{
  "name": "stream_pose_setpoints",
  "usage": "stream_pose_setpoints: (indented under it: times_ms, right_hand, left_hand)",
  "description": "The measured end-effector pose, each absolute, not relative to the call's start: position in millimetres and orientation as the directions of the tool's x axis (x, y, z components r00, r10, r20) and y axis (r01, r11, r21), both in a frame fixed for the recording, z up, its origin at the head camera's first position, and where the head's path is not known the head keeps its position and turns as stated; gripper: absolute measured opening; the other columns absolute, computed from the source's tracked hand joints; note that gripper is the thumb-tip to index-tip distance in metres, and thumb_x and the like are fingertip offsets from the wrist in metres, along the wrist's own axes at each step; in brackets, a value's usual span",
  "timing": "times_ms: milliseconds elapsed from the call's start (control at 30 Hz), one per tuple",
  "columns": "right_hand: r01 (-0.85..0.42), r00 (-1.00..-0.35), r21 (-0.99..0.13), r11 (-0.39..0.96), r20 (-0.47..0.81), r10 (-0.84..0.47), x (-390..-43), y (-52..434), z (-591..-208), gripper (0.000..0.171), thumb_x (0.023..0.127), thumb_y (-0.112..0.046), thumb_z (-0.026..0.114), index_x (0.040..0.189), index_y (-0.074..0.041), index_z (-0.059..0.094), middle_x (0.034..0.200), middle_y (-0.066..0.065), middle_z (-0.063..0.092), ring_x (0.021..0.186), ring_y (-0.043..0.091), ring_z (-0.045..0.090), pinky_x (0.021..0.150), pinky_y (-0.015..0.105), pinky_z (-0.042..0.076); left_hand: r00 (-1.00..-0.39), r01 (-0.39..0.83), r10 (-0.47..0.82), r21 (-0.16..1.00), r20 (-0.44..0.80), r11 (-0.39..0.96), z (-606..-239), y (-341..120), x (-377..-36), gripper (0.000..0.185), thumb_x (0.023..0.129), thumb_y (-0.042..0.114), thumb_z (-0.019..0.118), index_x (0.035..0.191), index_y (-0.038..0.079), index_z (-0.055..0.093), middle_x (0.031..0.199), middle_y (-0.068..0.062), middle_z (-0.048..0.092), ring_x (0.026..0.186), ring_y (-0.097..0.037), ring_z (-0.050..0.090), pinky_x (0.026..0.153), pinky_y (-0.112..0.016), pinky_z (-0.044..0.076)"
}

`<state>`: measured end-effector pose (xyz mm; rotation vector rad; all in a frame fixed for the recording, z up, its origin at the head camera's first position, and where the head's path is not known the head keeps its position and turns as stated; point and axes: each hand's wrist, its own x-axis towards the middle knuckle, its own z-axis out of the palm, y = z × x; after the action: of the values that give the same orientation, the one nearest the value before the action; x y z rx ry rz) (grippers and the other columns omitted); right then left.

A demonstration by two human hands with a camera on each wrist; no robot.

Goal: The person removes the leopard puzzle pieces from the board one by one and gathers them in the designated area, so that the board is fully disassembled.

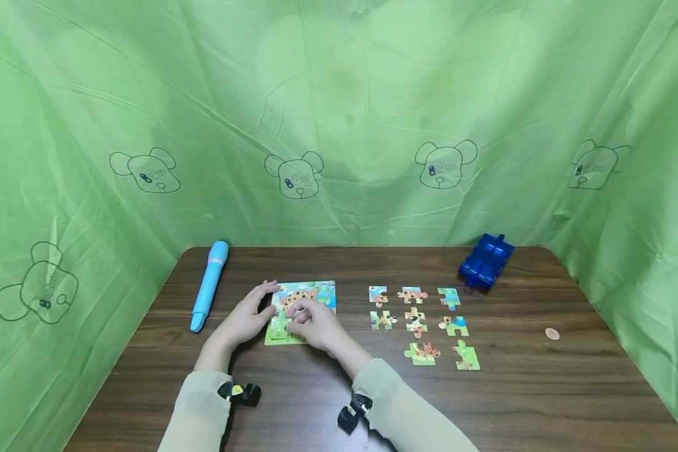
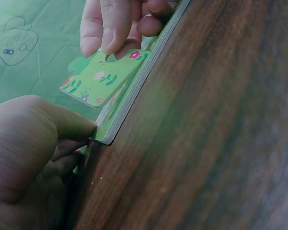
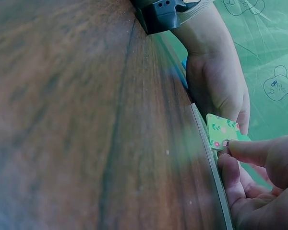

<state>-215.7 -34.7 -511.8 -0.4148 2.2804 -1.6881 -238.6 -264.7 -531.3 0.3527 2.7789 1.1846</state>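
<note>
A colourful puzzle board (image 1: 316,296) lies on the dark wooden table (image 1: 328,383), left of centre. My left hand (image 1: 254,311) rests along the board's left edge, fingers stretched out, with the thumb (image 2: 81,127) against the near corner of the board (image 2: 134,91). With its fingertips my right hand (image 1: 302,317) pinches a green puzzle piece (image 2: 98,79) printed with flowers, tilted over the board's lower left part. In the right wrist view the piece (image 3: 220,128) sits between thumb and forefinger of the right hand (image 3: 228,148), just above the board's edge (image 3: 211,163), with the left hand (image 3: 216,91) behind it.
Several loose puzzle pieces (image 1: 415,321) lie in rows right of the board. A blue pen-shaped object (image 1: 209,285) lies at the left, a blue plastic box (image 1: 486,260) at the back right, a small coin (image 1: 552,334) at the far right. Green sheeting (image 1: 339,125) surrounds the table.
</note>
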Motion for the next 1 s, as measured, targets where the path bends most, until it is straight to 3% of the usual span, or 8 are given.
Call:
stream_pose_setpoints:
  times_ms: [433,633,1000]
  right_hand:
    - [-0.080,-0.866,-0.963,0.257,-0.060,-0.496,-218,-22,-501,0.011,0.099,-0.003,0.080,0.105,-0.007,0.073,0.090,0.004,0.074,0.073,0.009,0.063,0.063,0.022,0.049]
    - [-0.155,-0.850,-0.950,0.272,-0.012,-0.526,-216,1,-485,0.014,0.098,-0.008,0.081,0.111,-0.007,0.075,0.094,0.001,0.076,0.071,0.011,0.065,0.061,0.023,0.052]
    - [-0.219,-0.848,-0.926,0.309,0.024,-0.529,-209,61,-465,0.016,0.097,-0.014,0.083,0.110,-0.013,0.076,0.095,-0.004,0.075,0.079,0.013,0.067,0.072,0.026,0.056]
  left_hand:
    - [-0.967,0.165,0.255,0.725,-0.015,0.668,-531,-266,-238,0.049,0.112,0.012,0.059,0.161,0.007,0.051,0.176,-0.015,0.034,0.167,-0.040,0.019,0.130,-0.068,0.021]
    - [-0.965,0.171,0.261,0.730,-0.011,0.662,-531,-264,-239,0.049,0.113,0.012,0.058,0.161,0.007,0.051,0.176,-0.015,0.034,0.167,-0.040,0.018,0.130,-0.068,0.021]
    - [-0.968,0.144,0.247,0.729,-0.035,0.669,-531,-265,-236,0.051,0.113,0.014,0.059,0.162,0.007,0.049,0.178,-0.013,0.030,0.168,-0.037,0.017,0.130,-0.067,0.021]
